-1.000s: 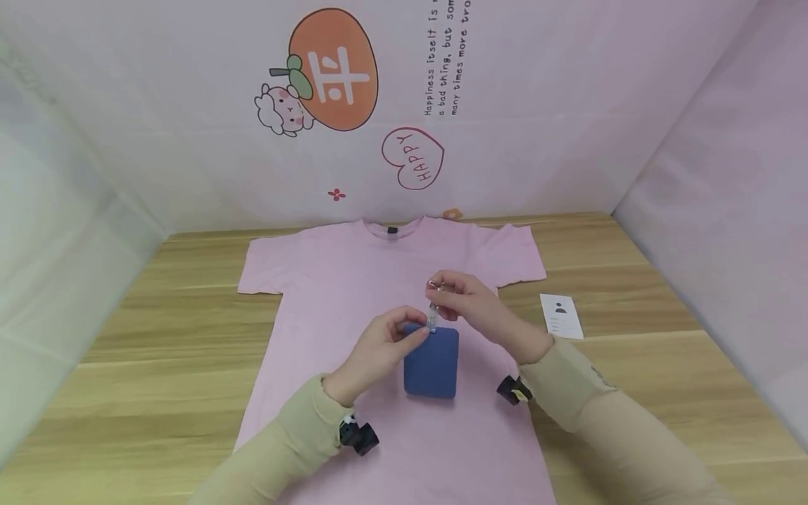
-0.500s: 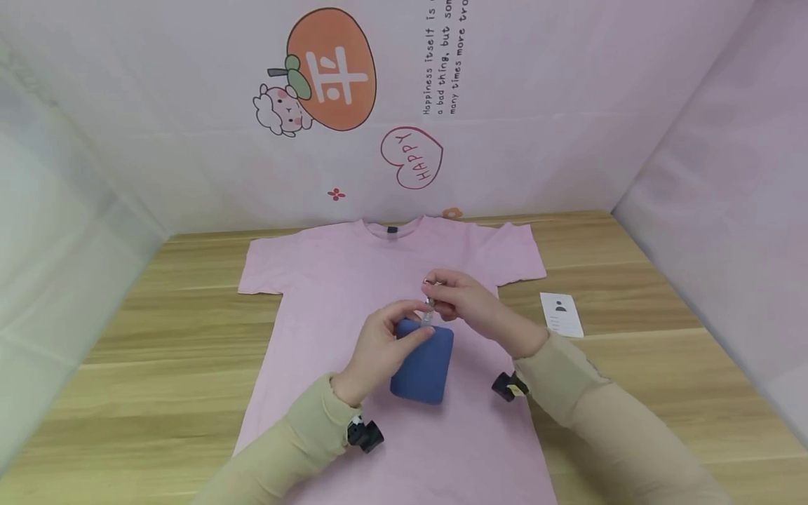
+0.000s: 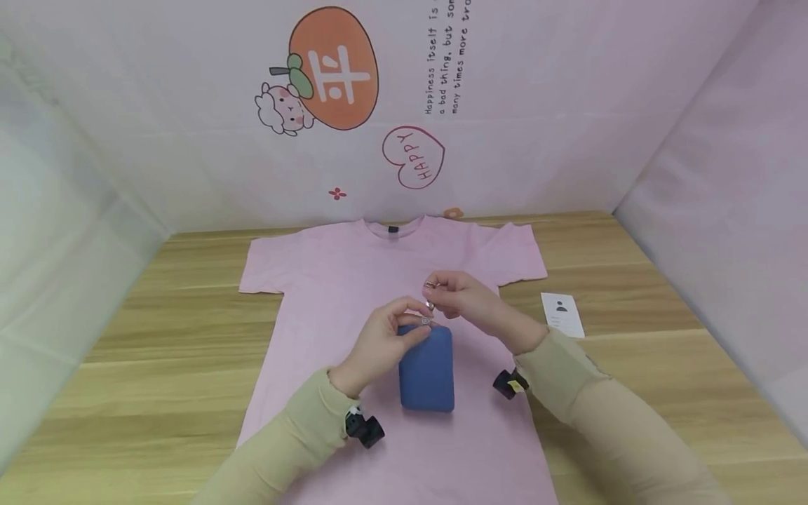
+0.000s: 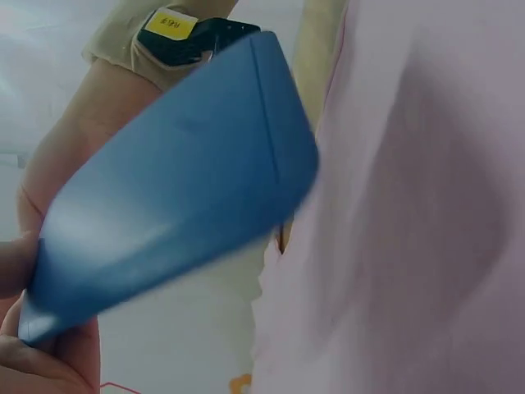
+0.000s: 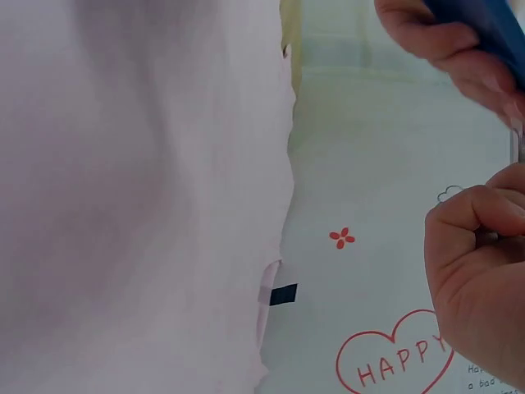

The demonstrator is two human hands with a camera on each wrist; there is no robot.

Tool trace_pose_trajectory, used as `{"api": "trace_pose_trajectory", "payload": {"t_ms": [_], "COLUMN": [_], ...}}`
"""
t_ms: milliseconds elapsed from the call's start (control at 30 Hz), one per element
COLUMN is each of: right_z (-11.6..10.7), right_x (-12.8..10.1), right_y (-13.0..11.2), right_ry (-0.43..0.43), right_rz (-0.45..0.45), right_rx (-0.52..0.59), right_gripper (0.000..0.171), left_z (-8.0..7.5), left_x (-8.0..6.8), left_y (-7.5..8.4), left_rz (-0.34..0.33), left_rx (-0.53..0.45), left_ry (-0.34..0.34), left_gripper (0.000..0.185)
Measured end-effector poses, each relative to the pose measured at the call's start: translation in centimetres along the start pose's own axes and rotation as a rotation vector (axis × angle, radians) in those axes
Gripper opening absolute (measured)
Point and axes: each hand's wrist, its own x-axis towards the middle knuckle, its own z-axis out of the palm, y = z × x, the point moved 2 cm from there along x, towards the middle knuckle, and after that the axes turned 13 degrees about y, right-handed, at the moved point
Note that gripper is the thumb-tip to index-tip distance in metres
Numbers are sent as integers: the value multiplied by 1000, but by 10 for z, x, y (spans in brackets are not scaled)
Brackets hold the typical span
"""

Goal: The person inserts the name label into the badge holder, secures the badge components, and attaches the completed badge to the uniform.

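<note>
A blue badge holder [image 3: 426, 372] hangs upright over the pink T-shirt [image 3: 334, 280]. My left hand [image 3: 379, 344] pinches the strap at the holder's top edge between thumb and fingers, with a round snap button [image 3: 426, 320] showing at the fingertips. Just above, my right hand [image 3: 463, 298] pinches the silver metal clip [image 3: 430, 285] at the strap's end. Most of the strap is hidden by the fingers. In the left wrist view the holder [image 4: 172, 172] fills much of the picture. The right wrist view shows curled right-hand fingers [image 5: 476, 226] close below the left hand.
The T-shirt lies spread flat on a wooden table [image 3: 170, 351], its collar towards the back wall. A white card [image 3: 562, 315] with a person icon lies right of the shirt. Printed white cloth [image 3: 536, 105] stands behind and at both sides.
The left fingers have moved up over the clear strap, which showed more between the hands before. The holder swung tilted to the left, then back upright. The right hand has barely moved.
</note>
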Motion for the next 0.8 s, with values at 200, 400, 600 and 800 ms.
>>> {"api": "trace_pose_trajectory", "payload": {"t_ms": [200, 400, 600, 800], "right_z": [0, 0, 0, -2], "right_x": [2, 3, 2, 1], "right_y": [4, 7, 13, 18], "right_ry": [-22, -31, -54, -46], "right_rz": [8, 31, 49, 54], "right_rx": [26, 50, 104, 149], "right_gripper": [15, 14, 14, 15], "left_z": [0, 3, 6, 7], "left_x": [0, 1, 1, 0], "left_y": [2, 1, -2, -2], "left_rz": [12, 35, 16, 31], "left_rx": [65, 49, 17, -10], "left_ry": [48, 134, 139, 128], "left_gripper": [23, 16, 14, 9]}}
